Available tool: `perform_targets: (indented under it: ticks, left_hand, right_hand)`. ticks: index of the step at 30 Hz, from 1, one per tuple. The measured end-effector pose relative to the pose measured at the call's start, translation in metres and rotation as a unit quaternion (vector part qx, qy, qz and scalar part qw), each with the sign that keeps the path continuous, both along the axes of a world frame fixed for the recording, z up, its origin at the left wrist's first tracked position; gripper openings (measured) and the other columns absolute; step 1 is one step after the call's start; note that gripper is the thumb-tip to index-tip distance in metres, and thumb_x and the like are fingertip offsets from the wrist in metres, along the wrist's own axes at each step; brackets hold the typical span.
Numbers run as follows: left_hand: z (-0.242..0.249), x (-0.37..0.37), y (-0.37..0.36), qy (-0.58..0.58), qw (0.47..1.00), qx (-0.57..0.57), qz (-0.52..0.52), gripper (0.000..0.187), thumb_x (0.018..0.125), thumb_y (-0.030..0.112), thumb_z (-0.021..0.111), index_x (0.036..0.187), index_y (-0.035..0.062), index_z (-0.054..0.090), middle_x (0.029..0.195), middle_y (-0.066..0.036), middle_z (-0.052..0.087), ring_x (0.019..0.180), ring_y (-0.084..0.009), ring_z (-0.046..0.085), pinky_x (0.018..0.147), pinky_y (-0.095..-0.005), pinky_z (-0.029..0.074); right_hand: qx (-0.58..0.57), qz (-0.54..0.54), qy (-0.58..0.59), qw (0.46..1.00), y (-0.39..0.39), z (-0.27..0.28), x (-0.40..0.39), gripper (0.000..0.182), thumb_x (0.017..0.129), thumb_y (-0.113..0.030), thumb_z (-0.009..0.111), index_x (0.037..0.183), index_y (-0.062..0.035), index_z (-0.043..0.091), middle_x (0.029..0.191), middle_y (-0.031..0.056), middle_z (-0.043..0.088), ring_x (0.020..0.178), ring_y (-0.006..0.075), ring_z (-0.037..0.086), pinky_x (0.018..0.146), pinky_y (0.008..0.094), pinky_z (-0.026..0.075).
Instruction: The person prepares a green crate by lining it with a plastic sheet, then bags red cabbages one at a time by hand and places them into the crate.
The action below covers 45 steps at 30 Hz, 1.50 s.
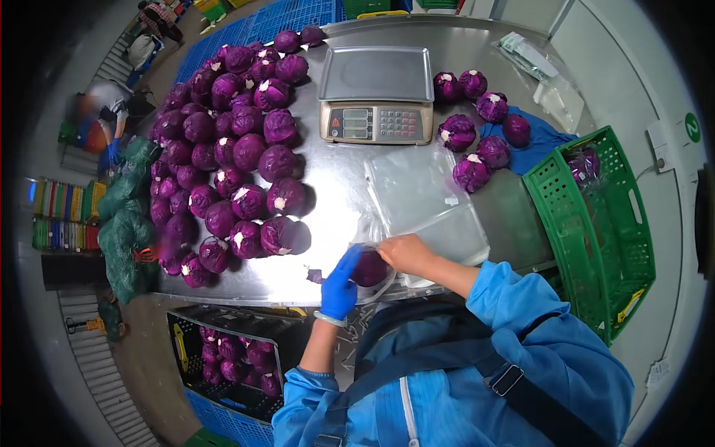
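Observation:
At the front edge of the steel table, a red cabbage [369,268] sits between my hands with a clear plastic bag [367,227] around it. My left hand [340,289], in a blue glove, holds the cabbage from its left side. My bare right hand [406,253] has its fingers closed on the bag at the cabbage's upper right. Flat clear bags [424,197] lie stacked just beyond my right hand. A torn purple leaf piece [314,276] rests left of my gloved hand.
A large pile of red cabbages [223,149] covers the table's left. A weighing scale [376,93] stands at the back, with several cabbages [471,173] to its right. A green crate [588,231] is at right; a black crate [231,357] with cabbages stands below left. People work beyond.

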<state>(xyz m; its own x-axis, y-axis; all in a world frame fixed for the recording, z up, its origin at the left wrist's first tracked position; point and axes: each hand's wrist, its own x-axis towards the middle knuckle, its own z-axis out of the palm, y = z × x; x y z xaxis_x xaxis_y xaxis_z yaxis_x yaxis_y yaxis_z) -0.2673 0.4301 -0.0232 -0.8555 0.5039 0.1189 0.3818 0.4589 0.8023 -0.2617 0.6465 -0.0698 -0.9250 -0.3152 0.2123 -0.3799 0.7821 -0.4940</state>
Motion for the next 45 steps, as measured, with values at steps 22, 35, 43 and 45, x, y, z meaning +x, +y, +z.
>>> perform_targets:
  ticks: [22,35,43,45]
  left_hand:
    - [0.005,0.183,-0.021,-0.104,0.911,-0.357,0.179,0.067,0.081,0.014,0.064,0.144,0.0204,0.040,0.075,-0.021,0.065,0.059,-0.0401,0.061,0.053,-0.0503,0.047]
    - [0.030,0.196,-0.005,-0.470,0.776,0.233,0.351,0.051,0.092,0.000,0.048,0.142,0.0051,0.039,0.110,-0.012,0.063,0.092,-0.0199,0.065,0.075,-0.0315,0.054]
    - [0.044,0.194,-0.010,-0.570,0.709,0.335,0.246,0.061,0.094,0.002,0.045,0.149,0.0091,0.021,0.120,-0.019,0.061,0.102,-0.0271,0.065,0.086,-0.0365,0.054]
    - [0.036,0.197,-0.010,-0.519,0.778,0.273,0.224,0.060,0.093,0.004,0.048,0.148,0.0094,0.025,0.125,-0.016,0.058,0.109,-0.0268,0.062,0.089,-0.0369,0.053]
  right_hand:
    - [0.050,0.032,-0.127,0.990,0.081,0.066,0.151,0.020,0.077,-0.025,0.066,0.071,-0.0062,0.060,0.070,0.0099,0.063,0.063,0.0292,0.061,0.060,0.0407,0.050]
    - [-0.119,0.353,-0.162,0.914,-0.035,0.087,0.165,0.020,0.079,-0.021,0.068,0.083,-0.0054,0.056,0.087,0.0097,0.058,0.086,0.0292,0.061,0.071,0.0416,0.050]
    - [-0.191,0.207,-0.076,0.957,0.032,0.112,0.180,0.015,0.080,-0.021,0.067,0.079,-0.0072,0.060,0.081,0.0067,0.056,0.081,0.0257,0.059,0.073,0.0391,0.049]
    - [-0.154,0.245,-0.050,0.956,-0.001,0.119,0.174,0.017,0.079,-0.022,0.069,0.082,-0.0078,0.060,0.084,0.0060,0.057,0.084,0.0255,0.058,0.073,0.0381,0.048]
